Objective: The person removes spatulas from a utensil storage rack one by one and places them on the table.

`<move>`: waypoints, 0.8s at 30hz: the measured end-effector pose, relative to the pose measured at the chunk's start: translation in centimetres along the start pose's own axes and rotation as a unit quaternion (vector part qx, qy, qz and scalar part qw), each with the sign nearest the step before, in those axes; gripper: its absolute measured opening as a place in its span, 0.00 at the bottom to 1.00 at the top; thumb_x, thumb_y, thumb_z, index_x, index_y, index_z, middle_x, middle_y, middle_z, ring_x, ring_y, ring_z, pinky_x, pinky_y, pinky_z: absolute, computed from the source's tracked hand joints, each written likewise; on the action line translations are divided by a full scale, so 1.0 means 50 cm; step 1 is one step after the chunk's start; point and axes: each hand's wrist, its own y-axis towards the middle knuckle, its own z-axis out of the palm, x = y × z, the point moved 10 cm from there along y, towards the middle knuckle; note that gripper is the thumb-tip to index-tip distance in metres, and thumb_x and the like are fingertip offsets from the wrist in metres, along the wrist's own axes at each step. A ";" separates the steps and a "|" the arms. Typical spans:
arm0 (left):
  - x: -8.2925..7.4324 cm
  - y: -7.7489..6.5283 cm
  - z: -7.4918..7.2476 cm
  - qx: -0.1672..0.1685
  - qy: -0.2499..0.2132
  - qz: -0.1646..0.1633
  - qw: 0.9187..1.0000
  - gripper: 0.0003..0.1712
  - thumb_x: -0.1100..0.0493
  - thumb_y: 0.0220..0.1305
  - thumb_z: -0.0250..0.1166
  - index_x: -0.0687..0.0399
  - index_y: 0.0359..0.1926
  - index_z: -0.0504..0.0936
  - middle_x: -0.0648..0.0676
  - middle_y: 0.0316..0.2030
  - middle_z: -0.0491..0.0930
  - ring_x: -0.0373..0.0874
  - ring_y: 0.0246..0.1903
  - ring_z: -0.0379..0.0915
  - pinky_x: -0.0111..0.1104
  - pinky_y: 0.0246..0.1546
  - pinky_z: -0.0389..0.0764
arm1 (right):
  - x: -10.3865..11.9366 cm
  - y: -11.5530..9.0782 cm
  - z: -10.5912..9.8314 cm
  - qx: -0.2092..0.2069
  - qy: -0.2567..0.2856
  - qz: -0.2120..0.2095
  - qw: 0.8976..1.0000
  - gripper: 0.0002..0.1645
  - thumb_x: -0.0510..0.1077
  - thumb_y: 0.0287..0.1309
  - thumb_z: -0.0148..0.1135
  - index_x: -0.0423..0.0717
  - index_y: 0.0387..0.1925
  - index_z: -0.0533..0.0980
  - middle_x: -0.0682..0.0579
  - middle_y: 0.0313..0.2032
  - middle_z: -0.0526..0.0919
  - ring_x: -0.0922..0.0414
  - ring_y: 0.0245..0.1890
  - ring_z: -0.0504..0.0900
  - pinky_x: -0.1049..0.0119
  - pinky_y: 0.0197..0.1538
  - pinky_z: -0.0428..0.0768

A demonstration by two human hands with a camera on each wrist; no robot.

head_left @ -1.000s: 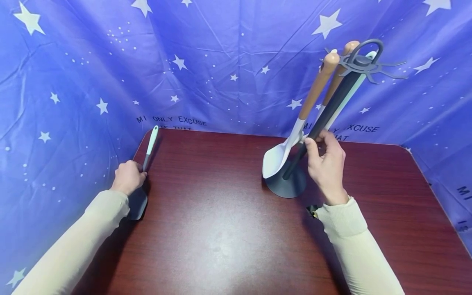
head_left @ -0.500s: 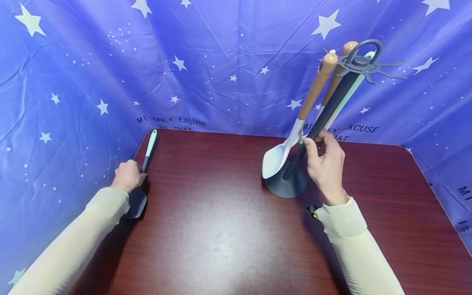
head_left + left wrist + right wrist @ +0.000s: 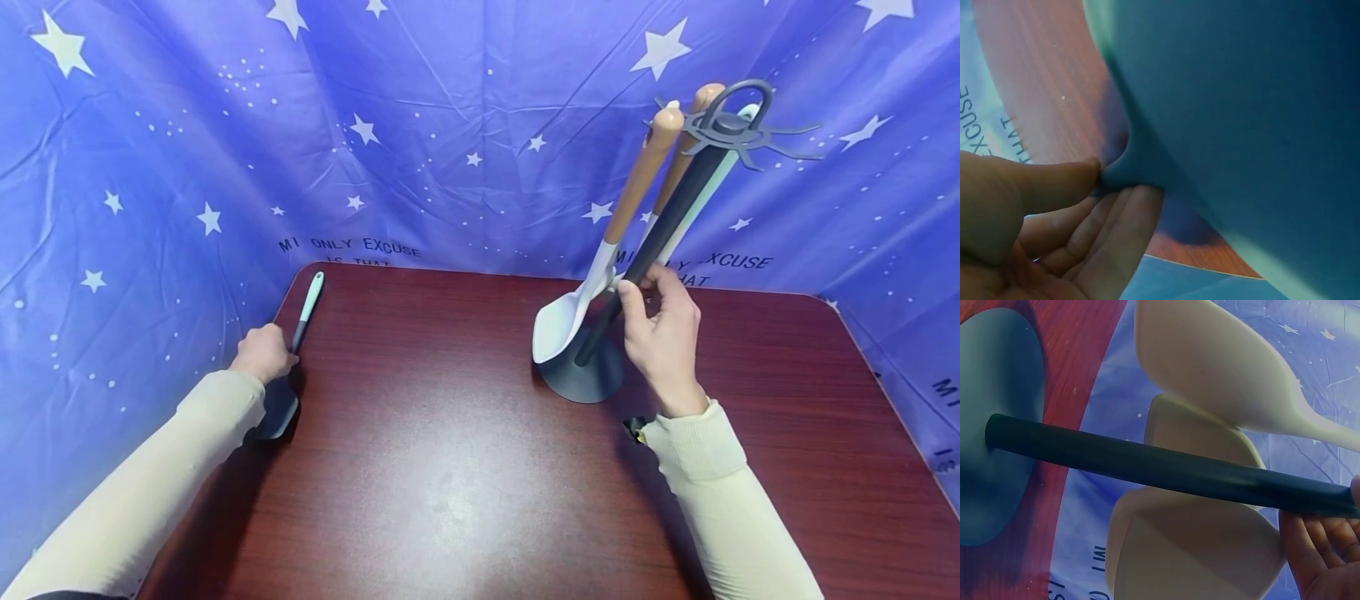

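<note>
At the table's left edge, my left hand pinches a spatula by its neck. The spatula has a broad dark grey head and a mint-green handle; the left wrist view shows the thumb and fingers close to the head. My right hand grips the black pole of a utensil stand. From the stand's top hooks hang a white spoon-like utensil with a brown handle, a second brown-handled utensil, and a mint-handled utensil, partly hidden by the pole. Their pale heads show beside the pole in the right wrist view.
The stand's round dark base rests on the reddish-brown wooden table. Several bare hooks stick out at its top right. A blue star-printed cloth hangs behind the table and along both sides.
The left hand and the spatula have shifted slightly, the handle's end coming down a little towards the table's near side. The right hand and the stand look practically still.
</note>
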 end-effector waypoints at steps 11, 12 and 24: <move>0.005 -0.001 0.005 0.032 -0.014 -0.006 0.999 0.10 0.63 0.51 0.66 0.67 0.22 0.76 0.60 0.16 0.76 0.58 0.22 0.76 0.49 0.29 0.78 | -0.002 0.000 0.000 -0.001 -0.003 0.002 1.000 0.14 0.44 0.60 0.63 0.35 0.39 0.77 0.52 0.29 0.76 0.68 0.27 0.74 0.79 0.34 0.72; 0.004 -0.001 0.004 0.030 -0.012 -0.004 0.999 0.10 0.63 0.51 0.66 0.67 0.22 0.76 0.60 0.17 0.76 0.59 0.23 0.76 0.49 0.29 0.78 | -0.002 0.000 0.000 -0.001 -0.003 0.002 1.000 0.14 0.44 0.60 0.63 0.35 0.39 0.77 0.52 0.29 0.77 0.68 0.27 0.75 0.79 0.34 0.72; 0.007 -0.002 -0.002 0.033 -0.009 -0.011 0.999 0.10 0.63 0.52 0.66 0.68 0.24 0.77 0.61 0.19 0.77 0.58 0.23 0.76 0.46 0.27 0.79 | 0.000 0.000 0.001 -0.001 -0.003 0.000 1.000 0.13 0.43 0.60 0.63 0.35 0.39 0.77 0.51 0.29 0.76 0.67 0.27 0.74 0.79 0.32 0.71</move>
